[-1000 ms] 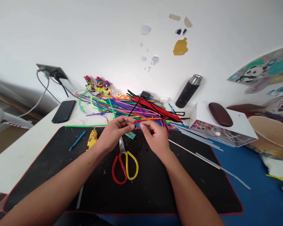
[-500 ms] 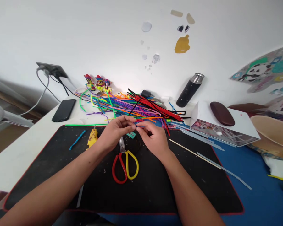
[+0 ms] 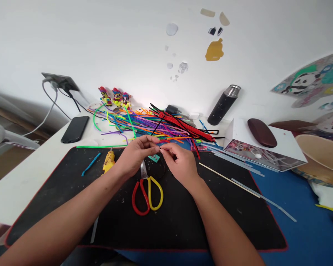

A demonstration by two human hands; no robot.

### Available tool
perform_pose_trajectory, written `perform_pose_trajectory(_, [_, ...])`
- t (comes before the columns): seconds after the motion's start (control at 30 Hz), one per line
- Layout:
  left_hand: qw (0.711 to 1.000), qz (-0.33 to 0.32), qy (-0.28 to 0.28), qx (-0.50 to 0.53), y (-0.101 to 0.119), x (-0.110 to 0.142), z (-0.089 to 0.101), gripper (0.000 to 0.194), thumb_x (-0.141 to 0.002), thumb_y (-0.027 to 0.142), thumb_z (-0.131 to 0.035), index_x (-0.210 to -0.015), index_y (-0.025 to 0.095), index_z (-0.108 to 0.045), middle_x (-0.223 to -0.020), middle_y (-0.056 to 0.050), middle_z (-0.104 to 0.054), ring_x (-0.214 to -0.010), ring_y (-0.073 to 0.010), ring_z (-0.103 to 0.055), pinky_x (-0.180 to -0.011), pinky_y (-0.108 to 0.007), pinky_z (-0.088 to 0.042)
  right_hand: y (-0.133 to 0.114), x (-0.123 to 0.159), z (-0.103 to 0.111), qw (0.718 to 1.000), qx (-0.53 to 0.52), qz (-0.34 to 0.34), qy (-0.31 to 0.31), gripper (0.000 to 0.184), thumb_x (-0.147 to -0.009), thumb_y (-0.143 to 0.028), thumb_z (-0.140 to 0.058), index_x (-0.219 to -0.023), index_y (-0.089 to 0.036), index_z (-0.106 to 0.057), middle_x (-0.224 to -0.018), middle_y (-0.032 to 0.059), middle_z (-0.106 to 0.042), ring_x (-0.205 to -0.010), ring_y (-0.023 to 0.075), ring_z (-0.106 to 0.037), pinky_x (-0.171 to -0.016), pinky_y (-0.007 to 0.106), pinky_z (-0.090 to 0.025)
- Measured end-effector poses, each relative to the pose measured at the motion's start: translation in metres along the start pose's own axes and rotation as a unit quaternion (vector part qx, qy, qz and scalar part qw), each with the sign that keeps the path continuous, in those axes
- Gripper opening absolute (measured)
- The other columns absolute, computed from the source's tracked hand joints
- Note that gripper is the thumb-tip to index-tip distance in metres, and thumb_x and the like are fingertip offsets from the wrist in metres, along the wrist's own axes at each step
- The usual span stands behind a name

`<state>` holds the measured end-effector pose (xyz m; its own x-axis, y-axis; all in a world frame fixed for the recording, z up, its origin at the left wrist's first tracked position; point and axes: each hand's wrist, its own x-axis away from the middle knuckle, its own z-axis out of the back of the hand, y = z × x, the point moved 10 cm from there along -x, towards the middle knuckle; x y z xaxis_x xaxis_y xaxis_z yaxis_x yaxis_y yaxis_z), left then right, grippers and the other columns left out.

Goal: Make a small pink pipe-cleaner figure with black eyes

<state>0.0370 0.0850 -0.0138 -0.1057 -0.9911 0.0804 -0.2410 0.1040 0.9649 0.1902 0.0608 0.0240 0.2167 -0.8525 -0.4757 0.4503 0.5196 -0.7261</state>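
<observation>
Black phone (image 3: 75,129), metal-capped flask (image 3: 223,105)

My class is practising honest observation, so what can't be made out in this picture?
All in the head view:
- What the left hand and right hand pinch: too small, covered by fingers.
- Tips of the scissors: hidden by the left hand.
- Lower part of the yellow tool: behind the left forearm.
- Far side of the beige basin: cut off by the right edge.
</observation>
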Motion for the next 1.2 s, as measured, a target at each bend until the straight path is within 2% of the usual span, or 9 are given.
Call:
perform_pose_trajectory(0.2, [1.0, -0.012, 0.021, 0.012, 0.002, 0.0, -0.003, 0.038, -0.062, 0.027, -0.099, -0.091, 0.017, -0.077, -0.074, -0.001, -0.074, -0.07, -0.0132, -0.066, -0.068, -0.025, -0.049, 0.002, 0.001, 0.002, 1.0, 0.006, -0.007, 0.022, 0.02, -0.105, -0.032, -0.062, -0.103, -0.022, -0.079, -0.07, -0.001, -0.073, -0.055, 0.0132, -0.06, -0.06, 0.025, -0.043])
perform_pose_trajectory(0.47, [0.997, 0.013, 0.043, 0.058, -0.005, -0.001, -0.006, 0.04, -0.056, 0.024, -0.099, -0.087, 0.015, -0.076, -0.067, 0.0, -0.073, -0.062, -0.0119, -0.063, -0.062, -0.023, -0.046, -0.004, 0.002, 0.005, 0.997, 0.051, 0.02, 0.049, 0.021, -0.105, -0.029, -0.06, -0.098, -0.021, -0.078, -0.063, -0.0028, -0.066, -0.05, 0.0123, -0.051, -0.057, 0.026, -0.037])
perform_pose_trajectory(0.7, [0.995, 0.005, 0.066, 0.077, -0.011, -0.006, -0.009, 0.04, -0.056, 0.02, -0.098, -0.088, 0.015, -0.076, -0.069, -0.001, -0.073, -0.063, -0.0123, -0.064, -0.059, -0.023, -0.043, 0.003, 0.002, 0.009, 0.996, 0.043, -0.008, 0.078, 0.022, -0.104, -0.029, -0.059, -0.098, -0.02, -0.078, -0.059, -0.0037, -0.061, -0.048, 0.0122, -0.048, -0.054, 0.026, -0.035])
perform_pose_trajectory(0.93, [0.994, 0.006, 0.065, 0.088, -0.013, -0.007, -0.008, 0.042, -0.053, 0.017, -0.098, -0.088, 0.014, -0.075, -0.069, 0.0, -0.072, -0.062, -0.011, -0.062, -0.058, -0.022, -0.043, 0.005, 0.001, 0.006, 0.998, 0.019, -0.017, 0.059, 0.023, -0.105, -0.031, -0.059, -0.103, -0.02, -0.08, -0.063, -0.0013, -0.067, -0.05, 0.0136, -0.054, -0.056, 0.027, -0.039])
perform_pose_trajectory(1.2, [0.99, 0.009, 0.094, 0.109, -0.023, -0.012, -0.007, 0.039, -0.056, 0.02, -0.097, -0.087, 0.015, -0.075, -0.071, 0.001, -0.07, -0.063, -0.0107, -0.063, -0.062, -0.023, -0.048, 0.012, 0.003, 0.002, 0.997, 0.027, -0.053, 0.052, 0.026, -0.106, -0.032, -0.056, -0.108, -0.021, -0.079, -0.073, 0.0035, -0.076, -0.055, 0.017, -0.061, -0.059, 0.029, -0.043])
